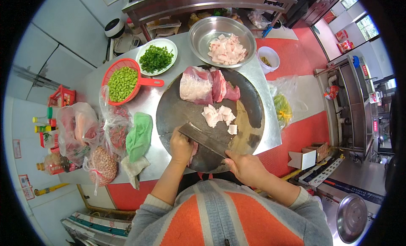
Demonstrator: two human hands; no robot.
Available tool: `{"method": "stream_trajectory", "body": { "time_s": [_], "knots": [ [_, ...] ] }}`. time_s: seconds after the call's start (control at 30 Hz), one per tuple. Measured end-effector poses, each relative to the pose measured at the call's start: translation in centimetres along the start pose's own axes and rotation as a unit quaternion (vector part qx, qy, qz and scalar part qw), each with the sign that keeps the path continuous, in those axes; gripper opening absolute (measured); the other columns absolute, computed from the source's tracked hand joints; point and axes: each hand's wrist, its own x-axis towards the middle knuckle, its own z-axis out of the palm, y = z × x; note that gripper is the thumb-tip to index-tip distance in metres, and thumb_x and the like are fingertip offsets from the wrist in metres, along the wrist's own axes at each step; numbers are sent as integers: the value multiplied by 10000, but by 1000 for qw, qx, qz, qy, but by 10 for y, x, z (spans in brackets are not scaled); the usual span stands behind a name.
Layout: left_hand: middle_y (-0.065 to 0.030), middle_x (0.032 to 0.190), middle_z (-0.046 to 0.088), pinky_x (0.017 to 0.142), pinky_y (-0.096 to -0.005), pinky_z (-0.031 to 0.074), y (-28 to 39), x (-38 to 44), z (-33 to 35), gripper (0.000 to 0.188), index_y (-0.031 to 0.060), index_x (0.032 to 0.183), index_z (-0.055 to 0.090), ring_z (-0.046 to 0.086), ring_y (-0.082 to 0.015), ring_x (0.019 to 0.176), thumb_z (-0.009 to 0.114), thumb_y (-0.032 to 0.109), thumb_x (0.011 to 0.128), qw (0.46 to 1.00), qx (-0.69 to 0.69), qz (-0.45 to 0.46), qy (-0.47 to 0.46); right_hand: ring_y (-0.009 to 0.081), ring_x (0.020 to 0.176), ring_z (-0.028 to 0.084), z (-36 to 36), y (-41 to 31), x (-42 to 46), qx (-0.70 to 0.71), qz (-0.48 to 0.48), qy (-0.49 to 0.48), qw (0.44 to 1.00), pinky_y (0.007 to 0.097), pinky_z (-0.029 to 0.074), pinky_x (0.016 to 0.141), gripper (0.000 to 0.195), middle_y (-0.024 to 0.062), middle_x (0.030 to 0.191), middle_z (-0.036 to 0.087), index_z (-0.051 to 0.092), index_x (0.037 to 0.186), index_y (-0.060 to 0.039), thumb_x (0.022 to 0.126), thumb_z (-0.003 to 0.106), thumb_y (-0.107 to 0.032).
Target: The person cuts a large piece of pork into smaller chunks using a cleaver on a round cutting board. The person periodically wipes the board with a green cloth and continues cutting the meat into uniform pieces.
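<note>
My right hand (pixel 245 168) is closed around the handle of a cleaver (pixel 204 139), whose blade slants up to the left over a round, dark chopping block (pixel 173 109). Beside the blade's far end, my left hand (pixel 181 146) presses on a strip of pale pink meat (pixel 193 152), partly hidden by the hand and blade. Small pieces of white fat (pixel 212 115) lie just beyond the blade. Farther back on the block are a large chunk of raw meat (pixel 196 84) and redder pieces (pixel 219 86). A steel basin (pixel 196 40) holds a heap of cut pale pieces (pixel 226 49).
On the steel table (pixel 155 100) stand a plate of chopped greens (pixel 156 58), a red strainer of green beans (pixel 123 84), a green cloth (pixel 138 135), bagged meat (pixel 79 128) and a bag of peanuts (pixel 102 166). A white bucket (pixel 269 60) is past the right edge.
</note>
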Motion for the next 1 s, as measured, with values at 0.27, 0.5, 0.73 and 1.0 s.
{"method": "stream_trajectory", "body": {
  "time_s": [0.27,0.5,0.73,1.0],
  "knots": [
    [-168,904,610,688,-410,501,-4,-1,1,292,-6,893,670,597,-362,804,667,-51,605,999,-8,-35,-17,439,691,613,6,-10,32,50,2,-20,999,512,478,646,334,258,705,610,569,1028,6,978,431,-294],
    [-149,873,596,689,-412,491,-5,1,2,287,5,899,661,588,-349,798,668,-42,617,1000,-3,-6,-11,456,704,602,-5,-5,24,86,29,-49,995,528,466,651,339,275,714,605,569,1014,9,979,423,-294],
    [-143,907,606,713,-413,484,-9,2,0,213,19,838,635,586,-345,818,671,-32,634,1000,-3,-8,-14,462,723,603,10,-6,53,103,1,-33,994,522,472,670,361,278,746,612,571,1061,19,980,422,-300],
    [-141,894,603,707,-409,478,-10,3,1,154,27,775,602,582,-341,813,671,-19,646,999,-22,-3,-31,452,752,606,20,-5,88,117,-30,-12,993,518,474,683,355,276,765,613,581,1025,25,975,429,-291]
  ]
}}
